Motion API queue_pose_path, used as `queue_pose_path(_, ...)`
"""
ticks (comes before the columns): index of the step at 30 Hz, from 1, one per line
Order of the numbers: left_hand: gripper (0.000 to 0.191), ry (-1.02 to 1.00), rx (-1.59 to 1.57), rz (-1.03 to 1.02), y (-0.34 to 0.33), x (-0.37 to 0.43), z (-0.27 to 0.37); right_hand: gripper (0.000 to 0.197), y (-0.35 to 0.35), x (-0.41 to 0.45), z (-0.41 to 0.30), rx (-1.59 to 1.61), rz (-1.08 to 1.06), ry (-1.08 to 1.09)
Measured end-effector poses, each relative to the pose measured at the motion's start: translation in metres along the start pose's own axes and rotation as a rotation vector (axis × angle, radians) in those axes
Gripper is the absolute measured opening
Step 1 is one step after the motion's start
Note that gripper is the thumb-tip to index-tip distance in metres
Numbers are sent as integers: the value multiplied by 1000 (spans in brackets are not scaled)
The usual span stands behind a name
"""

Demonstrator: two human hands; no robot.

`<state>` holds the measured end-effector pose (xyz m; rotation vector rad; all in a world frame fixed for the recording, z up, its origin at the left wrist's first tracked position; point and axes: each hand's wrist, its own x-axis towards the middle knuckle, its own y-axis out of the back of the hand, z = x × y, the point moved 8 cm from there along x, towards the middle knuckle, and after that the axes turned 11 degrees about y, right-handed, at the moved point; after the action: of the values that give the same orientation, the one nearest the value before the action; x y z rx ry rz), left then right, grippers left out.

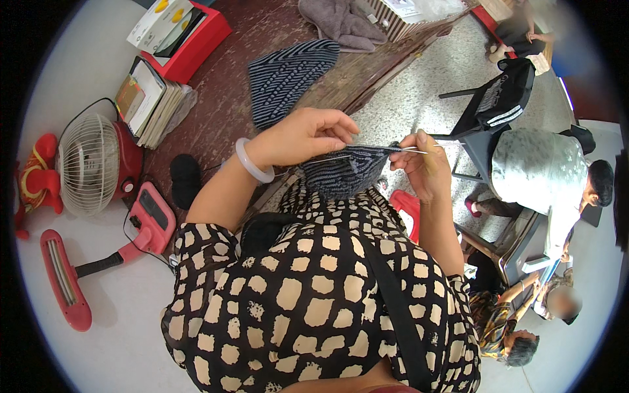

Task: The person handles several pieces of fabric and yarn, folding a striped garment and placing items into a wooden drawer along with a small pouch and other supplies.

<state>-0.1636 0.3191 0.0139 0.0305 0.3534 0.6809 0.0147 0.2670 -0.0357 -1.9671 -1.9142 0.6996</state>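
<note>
A dark blue-grey striped knitted piece (344, 177) hangs in front of my body on thin metal knitting needles (417, 150). My left hand (307, 137), with a pale bangle (254, 161) at the wrist, is at the piece's left upper edge, its fingers curled over the needle there. My right hand (423, 164) pinches the needles and the knitting's right corner between thumb and fingers; the needle tips stick out past it. A finished-looking ribbed knitted piece (290, 78) in the same stripes lies flat on the wooden table beyond. A ball of dark yarn (185, 181) rests left of my left forearm.
On the dark wooden table (216, 88) stand a red box (196, 49), a stack of booklets (155, 108), a fan (93, 164), a pink desk lamp (157, 211), a grey cloth (339, 24) and a striped box (403, 24). A black chair (471, 132) and several people are at the right.
</note>
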Motion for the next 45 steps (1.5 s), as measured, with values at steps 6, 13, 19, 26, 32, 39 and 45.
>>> queue_pose_path(6, 21, 226, 216, -122, 18, -7, -19, 36, 4, -11, -9, -52, 58, 143)
queue_pose_path(13, 19, 188, 157, -50, 30, -15, -25, 38, -3, -17, -1, 134, -13, 90)
queue_pose_path(19, 21, 122, 180, -24, 37, -20, -10, 42, -24, -38, -4, 269, -142, 231)
queue_pose_path(26, 25, -20, 337, -20, 34, -26, 7, 45, -32, -58, 6, 104, -128, 272)
queue_pose_path(32, 25, -25, 342, -25, 36, -36, 15, 46, -34, -56, -1, 56, -254, 302)
queue_pose_path(39, 25, -98, 322, 11, 38, -41, 17, 35, -18, -66, -13, -299, -6, 443)
queue_pose_path(45, 29, -62, 336, -18, 37, -44, 18, 37, -30, -75, 9, -69, -31, 507)
